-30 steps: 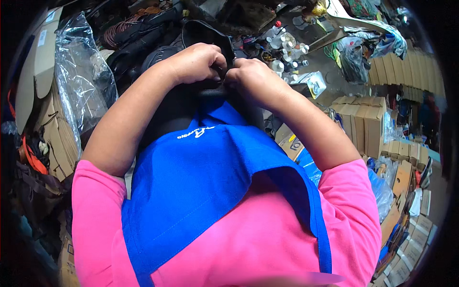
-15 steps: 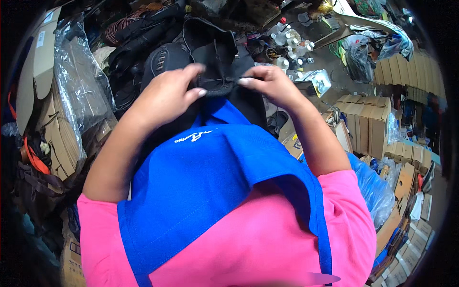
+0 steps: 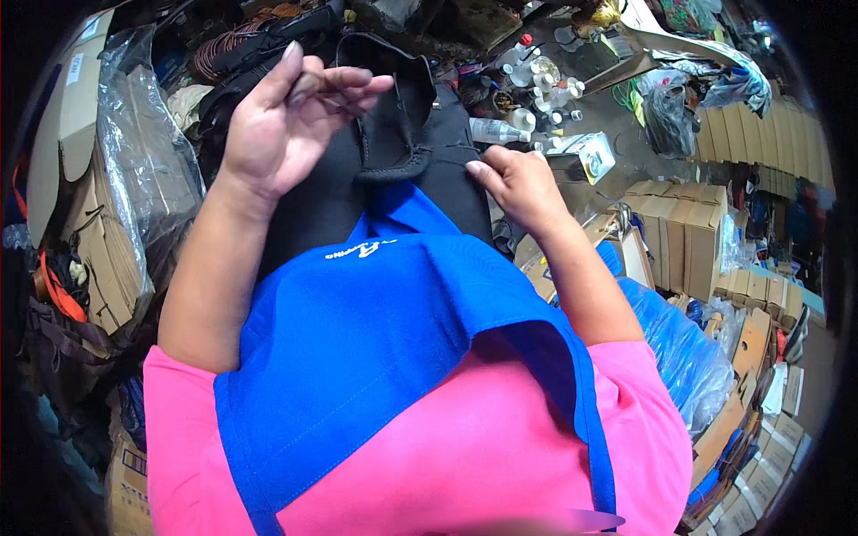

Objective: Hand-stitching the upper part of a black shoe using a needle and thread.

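Where the view begins at the left, a clear plastic sheet [image 3: 134,161] is seen draped over stacked cardboard [image 3: 98,268], with an orange strap [image 3: 55,290] below it. The left hand [image 3: 281,125] is raised above the black garment [image 3: 393,152], its fingers loosely curled and partly open; whether something thin is pinched between thumb and fingertips cannot be told. The black garment is laid across the lap, just above the blue apron [image 3: 375,357], with its rolled collar edge turned toward the person. The right hand [image 3: 518,183] is rested flat on the garment's right edge, fingers extended and pressed on the cloth, nothing gripped. Farther right, small white bottles [image 3: 536,89] are gathered on the floor, cardboard boxes [image 3: 684,232] are stacked, and a blue plastic bag [image 3: 684,357] is seen beside the right forearm
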The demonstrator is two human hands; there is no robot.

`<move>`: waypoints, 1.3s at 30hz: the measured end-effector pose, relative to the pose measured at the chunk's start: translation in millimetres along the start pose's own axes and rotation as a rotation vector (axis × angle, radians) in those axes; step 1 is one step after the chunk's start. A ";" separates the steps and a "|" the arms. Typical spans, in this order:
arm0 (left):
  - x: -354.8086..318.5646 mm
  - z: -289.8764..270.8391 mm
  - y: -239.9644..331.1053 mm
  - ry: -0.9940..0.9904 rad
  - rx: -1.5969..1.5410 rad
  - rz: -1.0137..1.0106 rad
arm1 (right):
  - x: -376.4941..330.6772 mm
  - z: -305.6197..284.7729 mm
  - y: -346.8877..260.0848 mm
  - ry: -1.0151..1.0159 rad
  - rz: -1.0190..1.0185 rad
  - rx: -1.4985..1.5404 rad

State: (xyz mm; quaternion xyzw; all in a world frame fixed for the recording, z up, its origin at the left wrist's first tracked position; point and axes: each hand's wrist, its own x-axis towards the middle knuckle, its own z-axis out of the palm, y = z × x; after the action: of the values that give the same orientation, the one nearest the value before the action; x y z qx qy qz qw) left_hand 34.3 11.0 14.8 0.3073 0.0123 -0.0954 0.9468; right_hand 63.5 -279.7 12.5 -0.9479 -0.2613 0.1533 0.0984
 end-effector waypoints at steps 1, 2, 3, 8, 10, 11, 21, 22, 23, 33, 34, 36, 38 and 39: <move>7.5 -3.2 -4.1 -0.031 -0.084 -0.019 | -3.4 6.8 9.2 0.000 0.007 -0.003; 16.6 -34.6 9.5 -0.091 -0.128 -0.104 | -8.5 19.5 26.5 0.082 -0.100 -0.031; 19.3 -44.5 26.4 -0.143 -0.170 -0.189 | -12.0 22.4 31.9 0.161 -0.210 -0.055; 21.6 -36.9 26.0 0.266 0.262 -0.089 | -22.5 47.7 53.1 -0.060 0.063 0.589; 18.4 -51.8 47.4 0.296 0.791 0.021 | -29.5 44.6 70.5 -0.086 0.203 1.061; 15.7 -60.4 58.9 0.370 1.086 0.116 | -31.2 42.3 76.2 -0.107 0.340 1.528; 36.2 -4.4 -41.8 -0.066 1.543 0.392 | 49.0 -34.3 -23.7 -0.008 -0.371 0.185; 46.1 -9.9 -46.6 -0.136 1.514 0.353 | 55.1 -30.9 -26.0 -0.051 -0.394 0.128; 52.6 -13.5 -50.0 -0.204 1.485 0.311 | 58.9 -28.1 -26.9 -0.096 -0.416 0.072; 55.8 -16.8 -60.5 -0.293 1.359 0.223 | 39.8 -19.3 -20.1 -0.122 -0.457 0.190; 57.1 -16.8 -60.5 -0.292 1.359 0.223 | 34.6 -21.1 -19.2 -0.110 -0.444 0.205; 58.8 -14.1 -60.0 -0.302 1.396 0.229 | 22.2 -23.1 -12.9 -0.102 -0.422 0.241; 58.0 -16.9 -58.7 -0.276 1.405 0.237 | 3.4 -41.5 -12.2 -0.109 -0.371 0.331; 59.3 -16.4 -58.6 -0.270 1.411 0.247 | -5.5 -50.6 -11.5 -0.105 -0.304 0.419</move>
State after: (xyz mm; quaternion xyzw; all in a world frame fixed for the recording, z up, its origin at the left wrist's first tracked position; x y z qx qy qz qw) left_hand 82.1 -36.2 -37.3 0.8292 -0.2035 -0.0103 0.5204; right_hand 71.0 -278.3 64.1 -0.8475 -0.3680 0.2363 0.3007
